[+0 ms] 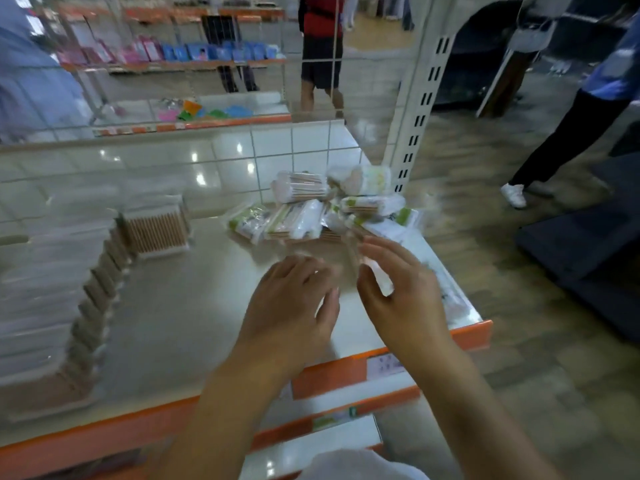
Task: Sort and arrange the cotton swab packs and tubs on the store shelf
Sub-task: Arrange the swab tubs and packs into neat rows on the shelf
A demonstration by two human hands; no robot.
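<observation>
The swab packs (pixel 311 209) at 1 o'clock look light, soft and slippery; grab 1 by its middle. Left hand (pixel 294 303) and right hand (pixel 405 292) are wide, holding nothing.

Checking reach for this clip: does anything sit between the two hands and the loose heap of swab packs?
Nothing visible: bare shelf lies between left hand, right hand and the heap of green-labelled plastic swab packs.
</observation>
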